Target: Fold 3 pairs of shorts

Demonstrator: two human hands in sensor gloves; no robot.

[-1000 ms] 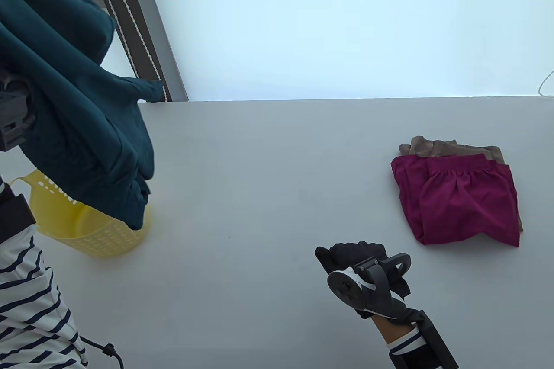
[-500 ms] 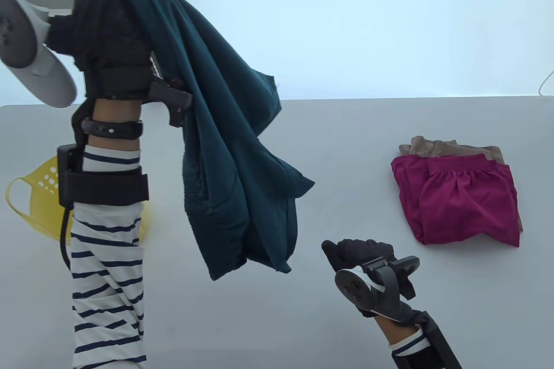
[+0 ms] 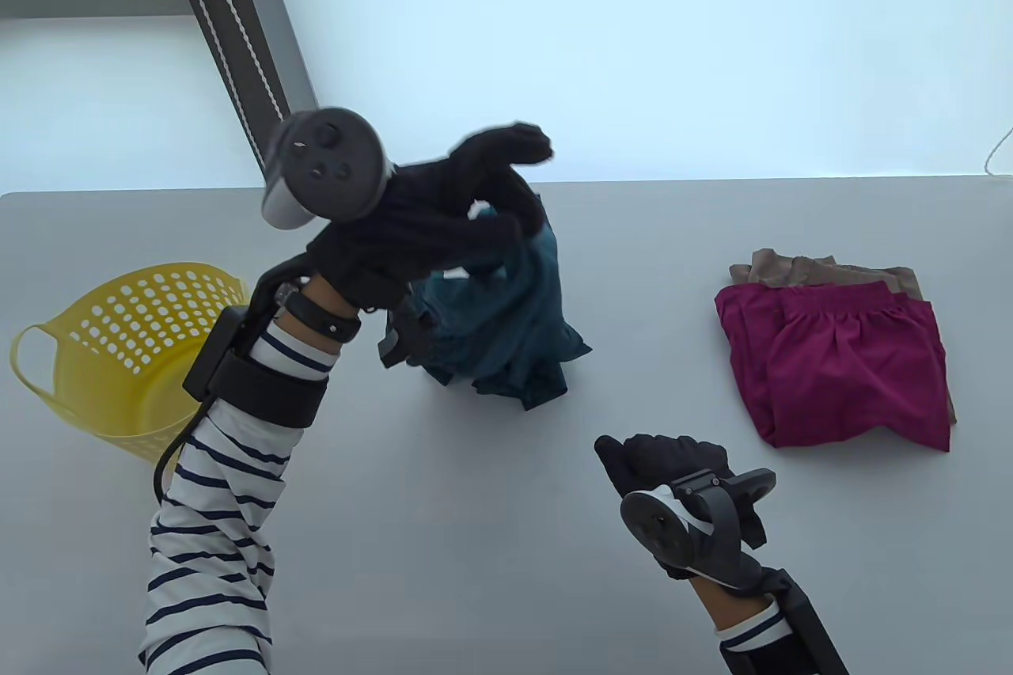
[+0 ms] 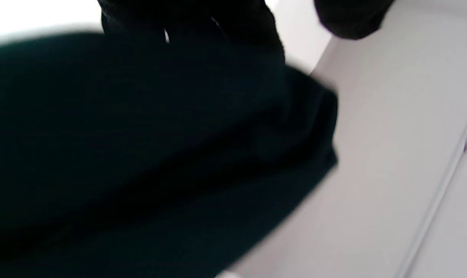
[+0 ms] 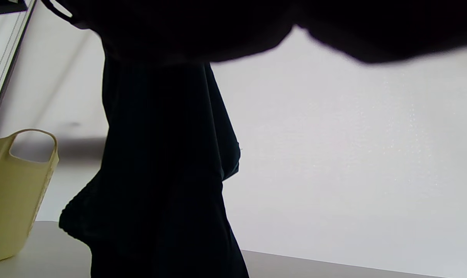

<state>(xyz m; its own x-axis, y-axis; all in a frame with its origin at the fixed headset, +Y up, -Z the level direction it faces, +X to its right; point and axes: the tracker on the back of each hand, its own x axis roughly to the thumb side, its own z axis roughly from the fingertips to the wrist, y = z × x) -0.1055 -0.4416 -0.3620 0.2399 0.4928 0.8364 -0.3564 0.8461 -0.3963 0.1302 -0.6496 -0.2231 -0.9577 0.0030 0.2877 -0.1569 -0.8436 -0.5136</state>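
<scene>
Teal shorts (image 3: 506, 327) hang bunched mid-table, lower end on the table (image 3: 443, 548), gripped by the left hand (image 3: 443, 224). Right hand (image 3: 673, 469) hovers near, loosely curled, holding nothing. Folded stack (image 3: 839, 358) lies right, basket (image 3: 119, 343) left.

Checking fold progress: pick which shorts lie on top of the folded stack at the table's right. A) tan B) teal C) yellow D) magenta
D: the magenta shorts lie folded on top, with the tan shorts peeking out beneath at the far edge.
</scene>
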